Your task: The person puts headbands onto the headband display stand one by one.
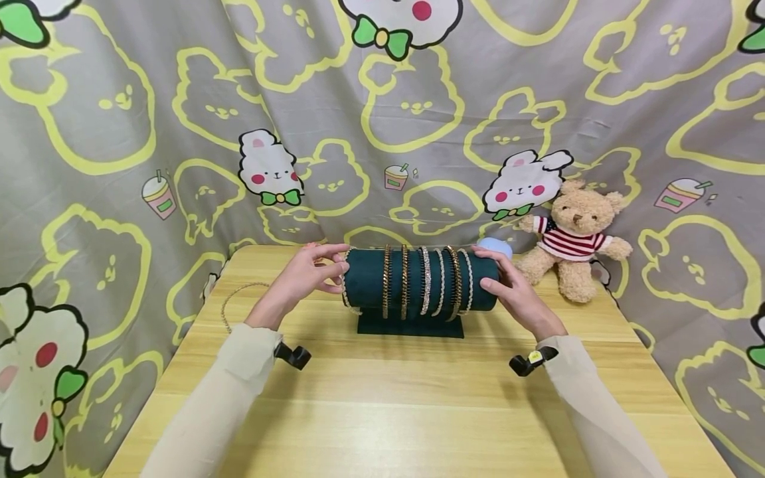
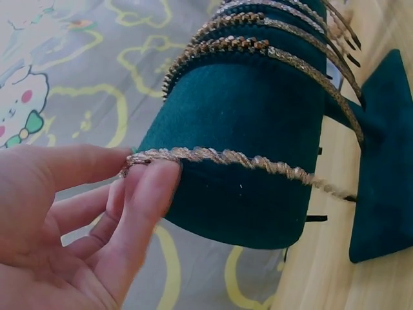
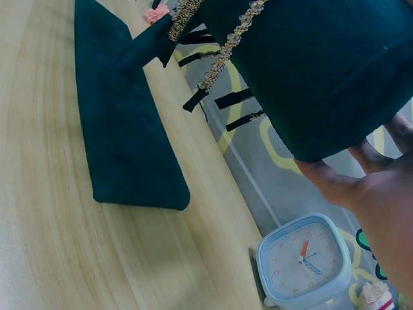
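A dark green velvet headband stand [image 1: 367,282], a padded roll on a flat base, stands on the table with several glittery headbands [image 1: 404,282] around it. At the roll's left end my left hand [image 1: 307,271] pinches a twisted, beaded headband [image 2: 222,157] between thumb and fingers. That headband curves over the roll, its lower tip near the base in the left wrist view. My right hand [image 1: 512,292] holds the roll's right end, thumb at the front and fingers on top. In the right wrist view, black headband tips [image 3: 195,100] stick out below the roll.
A thin headband [image 1: 239,289] lies on the wooden table [image 1: 358,411] at the left. Behind the roll's right end stands a light blue alarm clock [image 3: 303,261]. A teddy bear [image 1: 576,242] in a striped shirt sits at the back right, before a patterned curtain [image 1: 335,99].
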The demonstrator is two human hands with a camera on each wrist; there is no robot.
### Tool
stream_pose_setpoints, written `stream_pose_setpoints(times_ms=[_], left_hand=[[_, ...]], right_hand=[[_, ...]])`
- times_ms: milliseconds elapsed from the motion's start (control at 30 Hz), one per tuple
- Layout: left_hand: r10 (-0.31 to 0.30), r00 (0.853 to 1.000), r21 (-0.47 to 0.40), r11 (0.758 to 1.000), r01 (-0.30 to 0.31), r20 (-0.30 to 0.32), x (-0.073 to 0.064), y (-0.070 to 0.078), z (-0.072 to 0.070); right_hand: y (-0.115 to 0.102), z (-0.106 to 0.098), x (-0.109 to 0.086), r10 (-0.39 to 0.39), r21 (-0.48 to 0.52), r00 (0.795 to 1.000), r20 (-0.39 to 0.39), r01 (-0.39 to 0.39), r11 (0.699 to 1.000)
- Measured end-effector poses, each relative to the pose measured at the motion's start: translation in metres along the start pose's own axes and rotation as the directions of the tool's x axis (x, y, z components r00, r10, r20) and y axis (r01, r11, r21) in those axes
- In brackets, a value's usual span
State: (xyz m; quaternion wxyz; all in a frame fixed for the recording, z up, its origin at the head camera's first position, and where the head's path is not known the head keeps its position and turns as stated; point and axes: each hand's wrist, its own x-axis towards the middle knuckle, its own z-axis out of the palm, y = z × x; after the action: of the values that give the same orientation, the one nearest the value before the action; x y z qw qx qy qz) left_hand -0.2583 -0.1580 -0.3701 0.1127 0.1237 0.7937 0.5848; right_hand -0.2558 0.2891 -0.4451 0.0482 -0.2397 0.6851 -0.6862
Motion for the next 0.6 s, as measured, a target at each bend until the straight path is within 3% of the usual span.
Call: stream_pose_setpoints(times_ms=[167,333,467,600], left_hand=[[0.005,1.0,0.017,1.0,-0.005,0.014,0.0,-0.003,-0.002],[0.058,0.998,0.052,0.997,-0.059,0.022,-0.001,-0.011,-0.008],[0.145,0.988,0.153,0.977,-0.15,0.044,-0.001,-0.017,-0.015],[0.244,0.962,0.217,0.939,-0.265,0.119,0.0,-0.022,-0.019]], right_hand=[[0.0,0.0,0.0,-0.001,0.003,1.0,0.0,0.001,1.0],[0.0,0.001,0.0,-0.004,0.004,1.0,0.005,0.004,1.0],[0.001,0.0,0.0,-0.016,0.013,1.0,0.006,0.016,1.0],[0.001,-0.001,0.0,-0.015,0.017,1.0,0.011,0.014,1.0]])
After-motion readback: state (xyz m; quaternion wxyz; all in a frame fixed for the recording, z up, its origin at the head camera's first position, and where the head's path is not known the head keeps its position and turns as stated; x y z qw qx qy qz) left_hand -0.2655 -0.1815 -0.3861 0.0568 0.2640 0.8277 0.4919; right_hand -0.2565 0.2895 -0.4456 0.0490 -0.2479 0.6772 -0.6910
